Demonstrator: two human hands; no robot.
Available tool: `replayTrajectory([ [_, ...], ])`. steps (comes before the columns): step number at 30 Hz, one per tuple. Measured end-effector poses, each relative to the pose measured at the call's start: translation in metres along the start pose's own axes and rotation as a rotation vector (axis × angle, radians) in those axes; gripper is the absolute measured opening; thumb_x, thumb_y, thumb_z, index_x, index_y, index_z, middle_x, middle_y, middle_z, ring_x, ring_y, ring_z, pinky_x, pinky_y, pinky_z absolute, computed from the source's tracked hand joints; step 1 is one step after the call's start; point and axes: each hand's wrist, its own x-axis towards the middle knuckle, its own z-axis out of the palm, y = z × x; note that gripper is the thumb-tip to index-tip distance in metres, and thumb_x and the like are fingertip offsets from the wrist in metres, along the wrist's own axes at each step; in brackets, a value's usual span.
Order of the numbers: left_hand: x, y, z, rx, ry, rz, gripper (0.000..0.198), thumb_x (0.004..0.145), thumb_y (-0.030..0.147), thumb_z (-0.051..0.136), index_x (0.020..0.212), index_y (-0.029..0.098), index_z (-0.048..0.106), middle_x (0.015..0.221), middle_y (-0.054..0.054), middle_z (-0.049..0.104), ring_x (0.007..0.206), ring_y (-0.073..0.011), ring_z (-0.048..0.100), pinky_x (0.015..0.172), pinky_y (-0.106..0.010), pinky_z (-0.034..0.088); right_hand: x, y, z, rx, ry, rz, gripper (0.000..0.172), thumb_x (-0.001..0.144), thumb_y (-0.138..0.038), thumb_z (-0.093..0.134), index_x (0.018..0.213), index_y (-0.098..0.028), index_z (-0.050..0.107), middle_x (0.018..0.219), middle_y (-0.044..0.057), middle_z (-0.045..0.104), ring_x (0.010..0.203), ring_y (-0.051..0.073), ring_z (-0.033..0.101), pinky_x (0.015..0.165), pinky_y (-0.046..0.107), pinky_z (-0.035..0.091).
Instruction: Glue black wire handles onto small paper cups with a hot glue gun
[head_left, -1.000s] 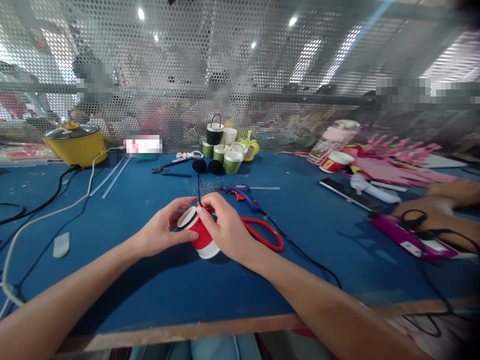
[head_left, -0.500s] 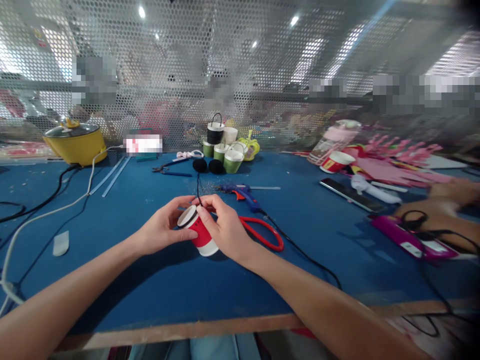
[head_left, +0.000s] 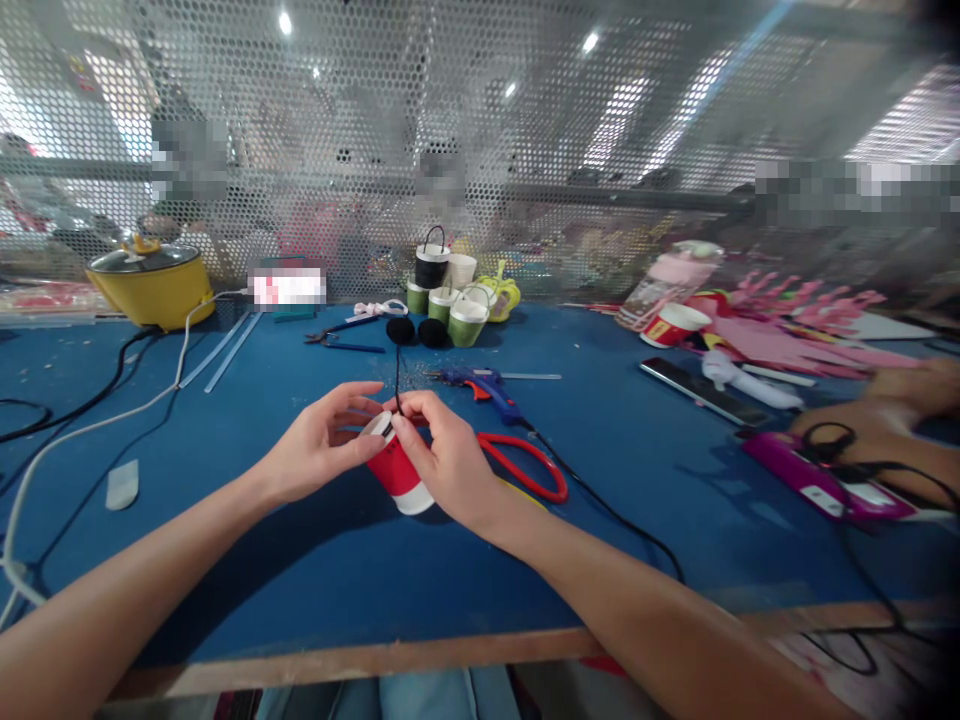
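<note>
A red and white paper cup (head_left: 397, 475) lies tilted on the blue table (head_left: 315, 560), its mouth toward the left. My left hand (head_left: 315, 450) holds it at the rim, thumb on the edge and index finger stretched above. My right hand (head_left: 446, 455) grips the cup from the right and pinches a thin black cord (head_left: 397, 375) at the rim. The cord runs up to two black pompoms (head_left: 415, 331) farther back.
Red-handled scissors (head_left: 529, 465) and a blue glue gun (head_left: 484, 385) lie just right of my hands. Small green, white and black cups (head_left: 450, 290) stand at the back, a yellow pot (head_left: 150, 280) at back left. Another person's hands (head_left: 885, 410) work at the right, beside pink pieces and cables.
The cup has tipped a little more under my hands. My left index finger has lifted off the rim and stretched out. Both hands stay in place.
</note>
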Motion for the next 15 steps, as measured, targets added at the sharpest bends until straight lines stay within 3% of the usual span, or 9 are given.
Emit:
replayTrajectory([
  [10, 0.0001, -0.0002, 0.0008, 0.005, -0.003, 0.026, 0.048, 0.069, 0.026, 0.062, 0.112, 0.016, 0.044, 0.099, -0.009, 0.057, 0.089, -0.0196, 0.057, 0.079, -0.038, 0.046, -0.0003, -0.0017, -0.0009, -0.008, -0.011, -0.029, 0.007, 0.085, -0.024, 0.041, 0.084, -0.019, 0.045, 0.09, 0.007, 0.057, 0.082, 0.016, 0.053, 0.075, 0.03, 0.042],
  [15, 0.0006, -0.0029, 0.0007, -0.025, -0.017, 0.061, 0.048, 0.068, 0.023, 0.064, 0.112, 0.017, 0.046, 0.098, -0.008, 0.059, 0.091, -0.0196, 0.056, 0.082, -0.038, 0.044, 0.0068, -0.0045, -0.0082, 0.122, -0.027, 0.03, 0.008, 0.082, -0.024, 0.045, 0.079, -0.017, 0.049, 0.085, 0.005, 0.056, 0.081, 0.015, 0.053, 0.076, 0.03, 0.042],
])
